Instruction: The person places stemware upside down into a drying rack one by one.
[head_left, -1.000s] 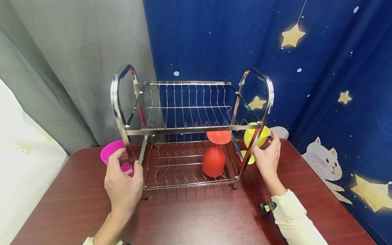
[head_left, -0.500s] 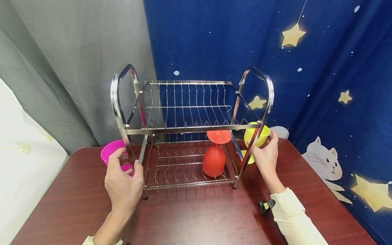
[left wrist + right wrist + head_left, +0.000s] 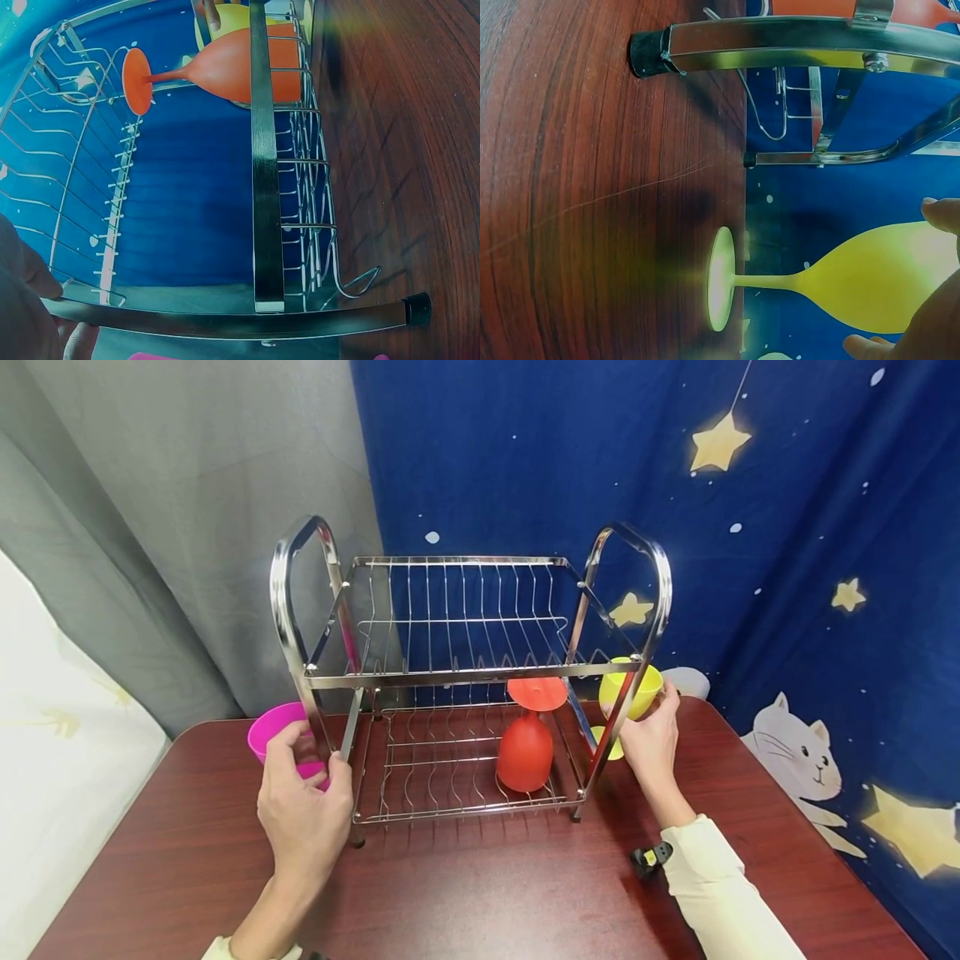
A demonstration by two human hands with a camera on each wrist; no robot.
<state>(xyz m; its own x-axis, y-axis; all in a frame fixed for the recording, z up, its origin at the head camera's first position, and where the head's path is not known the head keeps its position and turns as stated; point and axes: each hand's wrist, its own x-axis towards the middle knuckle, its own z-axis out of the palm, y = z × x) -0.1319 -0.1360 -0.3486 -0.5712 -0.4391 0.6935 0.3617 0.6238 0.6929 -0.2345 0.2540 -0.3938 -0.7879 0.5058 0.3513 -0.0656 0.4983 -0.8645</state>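
Observation:
A two-tier chrome dish rack (image 3: 472,677) stands in front of me. My left hand (image 3: 303,810) grips its left front post, thumb on the inner side and fingers on the outer side in the left wrist view. Just outside that post is a pink goblet (image 3: 268,727), partly hidden by the same hand. To the right of the rack, my right hand (image 3: 651,743) holds the bowl of a yellow goblet (image 3: 862,277), its foot down at the table. An orange-red goblet (image 3: 525,753) sits upside down on the lower tier, towards the right.
The rack stands on a reddish-brown wooden table (image 3: 480,885). Behind the table hang a grey curtain (image 3: 225,527) and a blue curtain (image 3: 487,460) with stars and a cat. A small black device (image 3: 651,860) is at my right wrist.
My right hand and forearm have shifted slightly to the left. The left hand, the rack and the goblets look almost unchanged.

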